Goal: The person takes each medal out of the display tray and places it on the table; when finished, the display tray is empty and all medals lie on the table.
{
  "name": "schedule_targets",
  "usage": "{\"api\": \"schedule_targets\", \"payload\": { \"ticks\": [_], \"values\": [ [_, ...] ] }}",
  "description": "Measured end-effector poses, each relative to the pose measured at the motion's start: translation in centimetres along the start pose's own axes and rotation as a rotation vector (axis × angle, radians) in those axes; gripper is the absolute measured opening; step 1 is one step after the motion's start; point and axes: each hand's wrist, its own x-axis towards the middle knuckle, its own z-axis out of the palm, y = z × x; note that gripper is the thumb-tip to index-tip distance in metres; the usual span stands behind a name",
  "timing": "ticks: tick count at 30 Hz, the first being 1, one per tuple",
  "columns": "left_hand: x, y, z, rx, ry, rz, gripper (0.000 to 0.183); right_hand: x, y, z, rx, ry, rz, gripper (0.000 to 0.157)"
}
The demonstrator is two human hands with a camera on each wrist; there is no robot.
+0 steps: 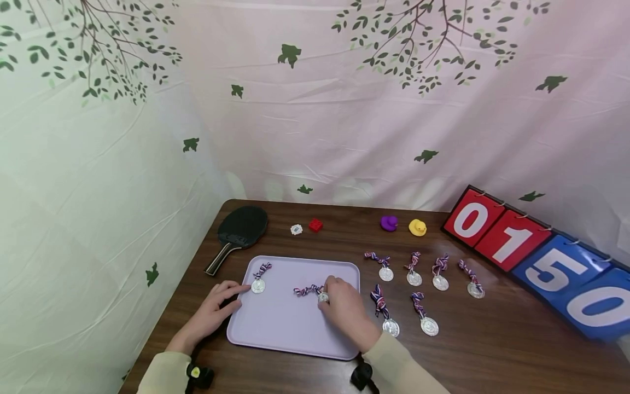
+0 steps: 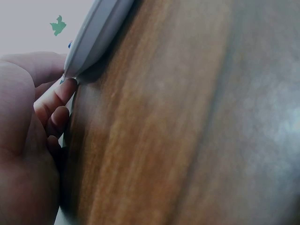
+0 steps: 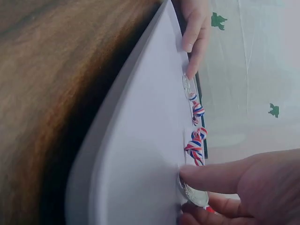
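My right hand (image 1: 346, 306) is over the right half of a pale lilac tray (image 1: 280, 328). It pinches a silver medal (image 3: 196, 196) between thumb and fingers, low at the tray surface. The medal's knotted red, white and blue ribbon (image 1: 307, 290) trails left across the tray. My left hand (image 1: 214, 309) rests at the tray's left rim with fingers extended. Its index fingertip lies close beside a second silver medal (image 1: 258, 286), flat in the tray's upper left with its ribbon pointing up. In the left wrist view, the thumb and fingertips touch the tray edge (image 2: 96, 40).
Right of the tray lie several more ribboned medals (image 1: 414, 278) in two rows. Behind stand a black table tennis bat (image 1: 243, 225), a white piece (image 1: 296, 230), a red brick (image 1: 316, 225), a purple duck (image 1: 389, 222) and a yellow duck (image 1: 417, 227). A flip scoreboard (image 1: 536, 257) borders the right.
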Motion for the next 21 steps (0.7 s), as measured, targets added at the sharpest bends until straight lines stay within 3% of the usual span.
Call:
{"api": "schedule_targets", "payload": {
  "ticks": [9,21],
  "values": [
    [-0.1,0.0,0.0,-0.009,-0.003,0.006,0.033,-0.3,0.6,-1.0,0.191,-0.031,-0.005,0.019],
    [-0.1,0.0,0.0,-0.008,0.006,0.021,0.034,-1.0,1.8,-2.1,0.449,-0.116,-0.157,0.014]
  ]
}}
